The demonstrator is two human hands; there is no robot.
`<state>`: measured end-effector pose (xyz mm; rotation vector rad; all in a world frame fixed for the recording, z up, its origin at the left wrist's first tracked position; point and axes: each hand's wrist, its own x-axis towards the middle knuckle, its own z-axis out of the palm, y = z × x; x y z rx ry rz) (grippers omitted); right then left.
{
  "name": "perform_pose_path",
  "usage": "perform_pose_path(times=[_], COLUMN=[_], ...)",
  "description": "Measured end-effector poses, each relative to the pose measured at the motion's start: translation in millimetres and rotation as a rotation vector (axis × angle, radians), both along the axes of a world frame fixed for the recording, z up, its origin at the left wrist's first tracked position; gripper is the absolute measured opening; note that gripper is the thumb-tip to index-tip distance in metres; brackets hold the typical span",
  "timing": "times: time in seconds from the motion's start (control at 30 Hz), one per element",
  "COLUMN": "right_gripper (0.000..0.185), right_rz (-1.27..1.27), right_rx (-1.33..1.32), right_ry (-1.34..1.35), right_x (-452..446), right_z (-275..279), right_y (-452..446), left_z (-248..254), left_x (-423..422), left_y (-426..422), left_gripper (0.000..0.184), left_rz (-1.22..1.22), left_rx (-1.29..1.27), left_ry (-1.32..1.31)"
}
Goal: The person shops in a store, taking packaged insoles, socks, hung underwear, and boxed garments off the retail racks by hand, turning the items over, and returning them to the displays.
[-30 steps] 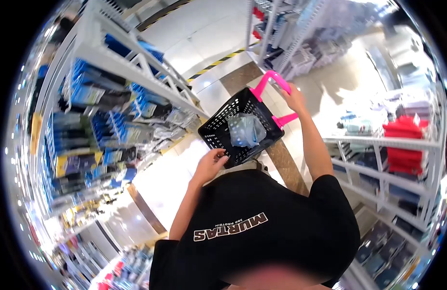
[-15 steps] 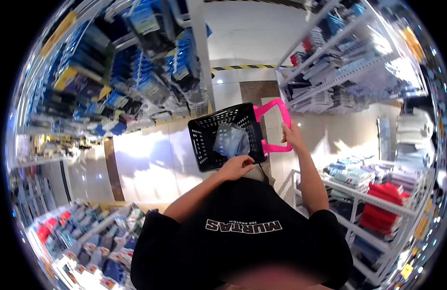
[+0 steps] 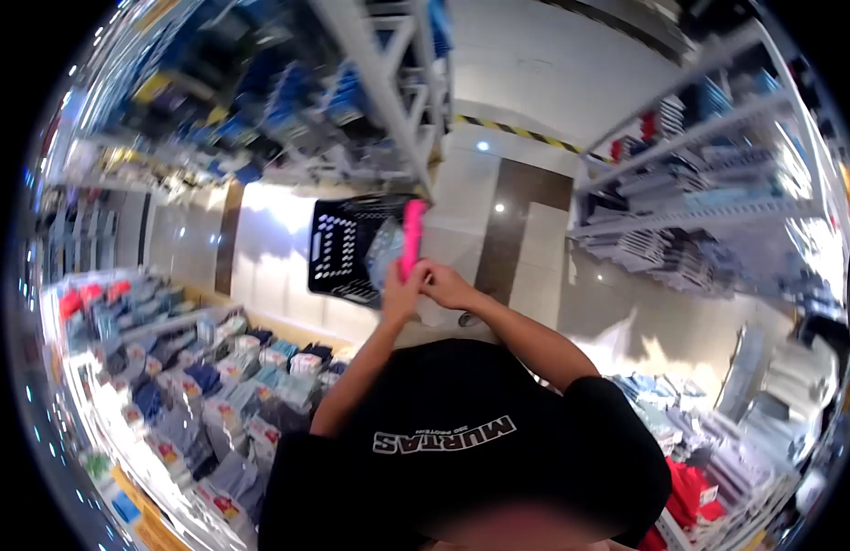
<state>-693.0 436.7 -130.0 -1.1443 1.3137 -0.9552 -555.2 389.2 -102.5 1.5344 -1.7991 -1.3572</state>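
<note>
A black perforated basket [image 3: 337, 248] hangs at the left of my body, with a bluish plastic-wrapped item [image 3: 385, 250] inside. Its pink handle [image 3: 412, 234] stands up at the basket's right side. My left hand [image 3: 402, 294] is closed round the near end of that handle. Right beside it, my right hand [image 3: 448, 286] has its fingers curled together, touching or almost touching the left hand and the handle end. Whatever its fingertips may hold is hidden.
Shelving with blue-packaged goods [image 3: 287, 96] rises at the upper left. Folded goods fill a rack [image 3: 700, 207] at the right and a low display [image 3: 213, 395] at the lower left. Red items [image 3: 686, 496] lie lower right. A striped tape line [image 3: 517, 131] crosses the floor.
The basket has shifted left and turned, its handle swinging up beside it. My left hand has left the basket rim for the handle; my right hand has moved left, next to it.
</note>
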Motion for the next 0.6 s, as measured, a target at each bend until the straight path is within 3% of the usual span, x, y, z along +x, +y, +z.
perform_pose_path(times=[0.03, 0.07, 0.13, 0.2, 0.33, 0.43, 0.6], right_gripper=[0.041, 0.042, 0.044, 0.045, 0.045, 0.040, 0.035], right_rz=[0.082, 0.111, 0.115, -0.008, -0.319, -0.605, -0.882], right_rx=[-0.010, -0.083, 0.057, 0.113, 0.212, 0.332, 0.394], right_ry=[0.134, 0.224, 0.294, 0.373, 0.424, 0.358, 0.319], right_x=[-16.2, -30.4, -66.7, -107.6, -174.0, -214.7, -242.6], right_z=[2.1, -7.0, -5.3, -18.6, -64.7, -86.6, -116.8], right_y=[4.3, 12.2, 34.0, 65.1, 140.1, 207.0, 285.6], left_z=[-27.6, -62.7, -45.8, -34.9, -30.3, -35.8, -28.7], left_x=[5.5, 19.9, 24.0, 24.3, 42.8, 61.6, 80.0], left_y=[-2.2, -10.4, -18.5, -27.1, -42.3, -51.8, -59.8], left_gripper=[0.050, 0.046, 0.031, 0.023, 0.025, 0.023, 0.024], left_rz=[0.088, 0.087, 0.090, 0.130, 0.058, 0.005, 0.063], left_rx=[-0.013, -0.234, -0.309, -0.364, -0.516, -0.610, -0.533], left_ry=[0.007, -0.116, -0.172, -0.301, -0.328, -0.487, -0.616])
